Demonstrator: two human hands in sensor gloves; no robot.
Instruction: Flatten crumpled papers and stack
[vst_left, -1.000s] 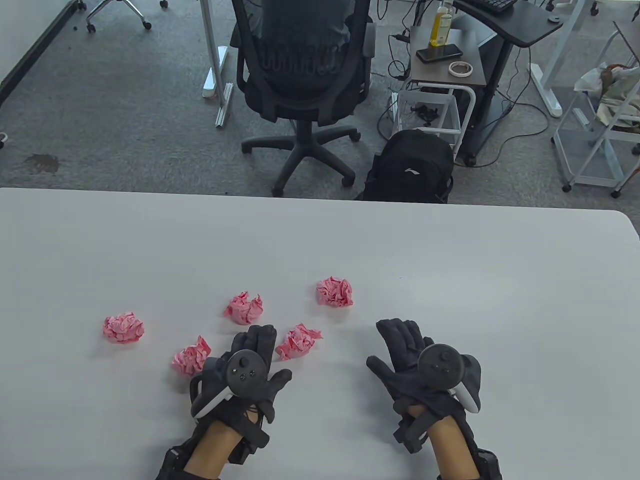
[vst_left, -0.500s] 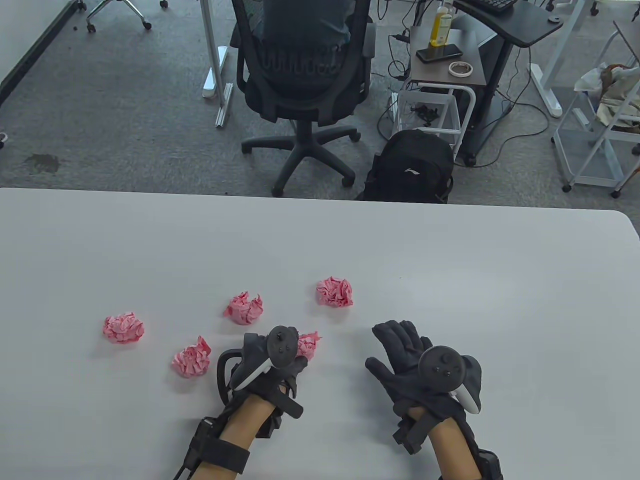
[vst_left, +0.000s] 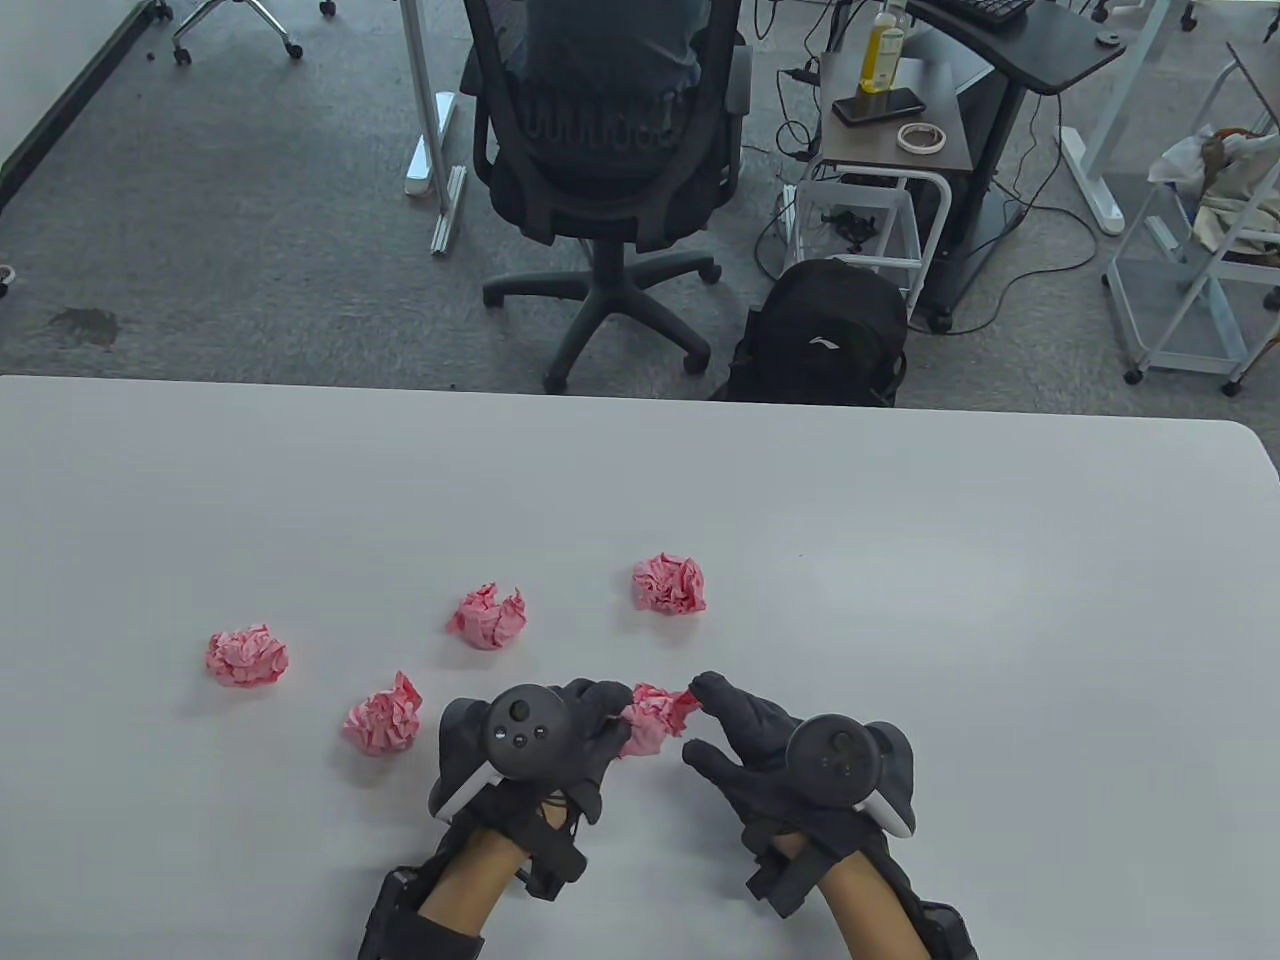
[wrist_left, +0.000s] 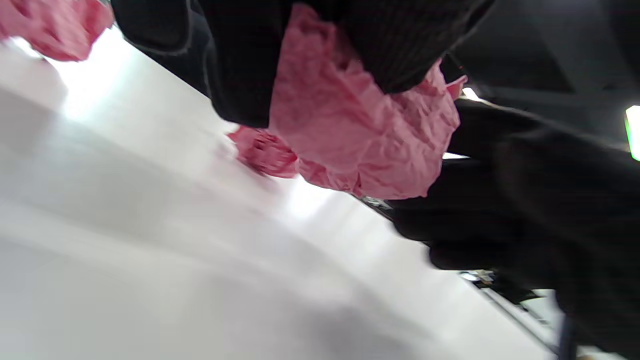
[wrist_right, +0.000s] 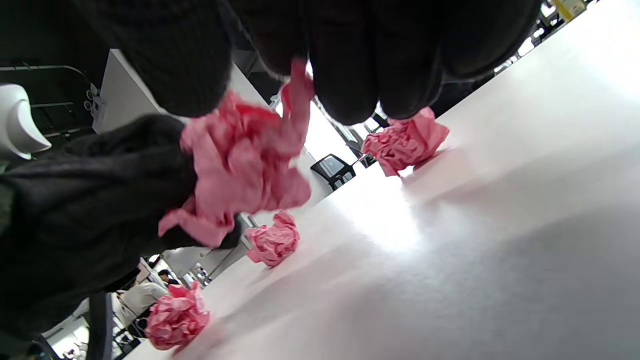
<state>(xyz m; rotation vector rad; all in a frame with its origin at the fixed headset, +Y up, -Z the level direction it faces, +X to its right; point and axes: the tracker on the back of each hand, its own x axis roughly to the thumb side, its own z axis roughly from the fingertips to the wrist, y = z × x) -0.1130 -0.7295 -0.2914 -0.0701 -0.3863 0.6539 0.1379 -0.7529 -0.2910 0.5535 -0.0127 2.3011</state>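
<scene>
A crumpled pink paper ball hangs just above the white table, held between both gloved hands. My left hand grips its left side with curled fingers. From the right, my right hand pinches its upper edge between fingertips and thumb. Several other pink balls lie on the table: one at the far left, one beside the left hand, one further back and one at centre.
Beyond the table's far edge stand a black office chair, a black backpack and a small side table on grey carpet. Bare tabletop spreads to the right and back.
The left hand closed on the nearest paper ball and lifted it toward the centre. The right hand moved left and took hold of the ball's other side.
</scene>
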